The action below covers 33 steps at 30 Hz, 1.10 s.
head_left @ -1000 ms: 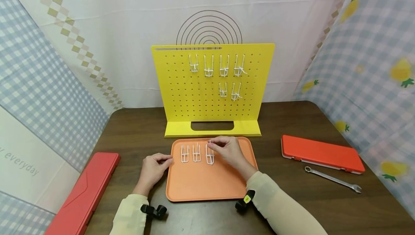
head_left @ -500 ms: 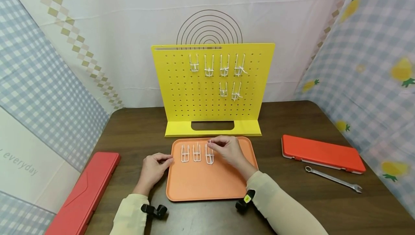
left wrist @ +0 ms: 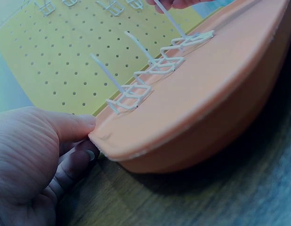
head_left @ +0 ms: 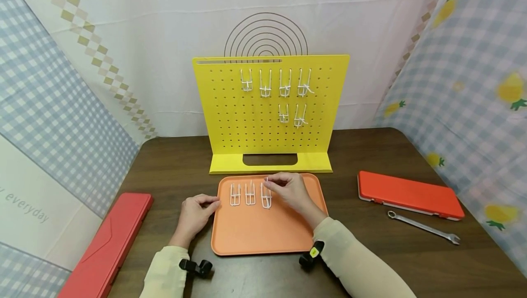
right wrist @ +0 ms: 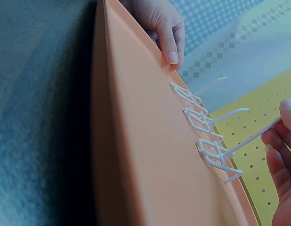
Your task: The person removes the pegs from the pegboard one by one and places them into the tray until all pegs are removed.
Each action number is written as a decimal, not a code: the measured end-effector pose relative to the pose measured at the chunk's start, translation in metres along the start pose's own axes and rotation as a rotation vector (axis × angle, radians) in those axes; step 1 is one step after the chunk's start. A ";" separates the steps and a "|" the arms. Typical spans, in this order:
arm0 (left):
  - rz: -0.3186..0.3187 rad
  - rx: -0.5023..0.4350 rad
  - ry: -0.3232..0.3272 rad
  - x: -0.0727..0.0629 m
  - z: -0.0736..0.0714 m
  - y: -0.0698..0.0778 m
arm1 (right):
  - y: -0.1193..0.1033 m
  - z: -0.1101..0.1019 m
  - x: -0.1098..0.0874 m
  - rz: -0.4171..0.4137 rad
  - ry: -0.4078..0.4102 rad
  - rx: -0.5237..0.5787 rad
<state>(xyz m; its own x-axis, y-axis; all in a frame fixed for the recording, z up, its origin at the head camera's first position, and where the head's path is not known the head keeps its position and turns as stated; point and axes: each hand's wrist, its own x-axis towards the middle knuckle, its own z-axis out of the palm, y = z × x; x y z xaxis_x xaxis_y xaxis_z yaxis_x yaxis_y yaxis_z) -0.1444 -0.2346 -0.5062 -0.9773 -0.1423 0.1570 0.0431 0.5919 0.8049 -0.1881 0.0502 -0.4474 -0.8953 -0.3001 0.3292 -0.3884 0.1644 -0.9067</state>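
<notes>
Three white wire pegboard hooks lie in a row at the far side of an orange tray (head_left: 263, 236), prongs pointing up. My right hand (head_left: 291, 194) pinches the upright prong of the rightmost hook (head_left: 266, 203) between thumb and fingertips; its wire base rests low at the tray in the right wrist view. The middle hook (head_left: 250, 197) and left hook (head_left: 234, 199) are untouched. At the tray's left edge, my left hand (head_left: 195, 218) pinches the rim, thumb (left wrist: 79, 127) on top and fingers beneath.
Behind the tray stands a yellow pegboard (head_left: 247, 133) carrying several white hooks in two rows. On the right lie a red-orange case (head_left: 409, 193) and a combination wrench (head_left: 424, 227). A long red case (head_left: 109, 243) sits at the left.
</notes>
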 end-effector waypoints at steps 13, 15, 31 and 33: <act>0.017 -0.003 0.011 0.000 0.002 -0.001 | -0.001 -0.003 0.000 0.061 0.003 0.000; 0.018 -0.002 0.012 0.000 0.001 -0.001 | -0.001 -0.005 0.000 0.059 0.009 0.009; 0.013 0.016 0.003 -0.001 0.000 0.000 | -0.027 -0.059 0.021 -0.032 0.160 -0.015; 0.010 0.017 0.001 0.000 0.000 0.000 | -0.029 -0.070 0.027 -0.060 0.190 -0.051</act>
<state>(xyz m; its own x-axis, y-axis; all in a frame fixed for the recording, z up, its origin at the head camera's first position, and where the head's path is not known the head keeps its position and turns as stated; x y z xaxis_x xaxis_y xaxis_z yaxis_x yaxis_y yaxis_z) -0.1441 -0.2344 -0.5065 -0.9766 -0.1370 0.1660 0.0496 0.6071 0.7931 -0.2160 0.1033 -0.3942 -0.8933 -0.1287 0.4307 -0.4487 0.2002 -0.8709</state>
